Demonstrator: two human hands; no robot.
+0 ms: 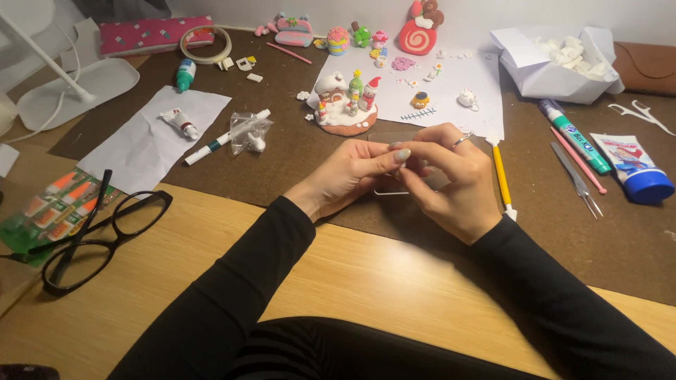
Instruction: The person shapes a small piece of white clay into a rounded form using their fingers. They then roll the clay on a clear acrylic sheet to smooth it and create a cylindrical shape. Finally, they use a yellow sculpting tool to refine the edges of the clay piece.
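Note:
My left hand (350, 174) and my right hand (451, 179) meet over the brown mat (296, 169), fingertips pinched together on something small that the fingers hide. A clear flat plastic sheet (394, 191) lies just under the hands. Beyond them stands a clay model of a snowy house with small figures (343, 105) on a round base. A yellow sculpting tool (501, 176) lies just right of my right hand.
Black glasses (98, 236) and a pack of glue tubes (49, 207) lie at left. A white paper sheet (451, 88) holds small clay pieces. Tweezers (577, 172), a pink tool (579, 160), a glue pen (574, 135), a blue-capped tube (634, 169) lie at right. A paper box of white bits (556, 60) stands behind.

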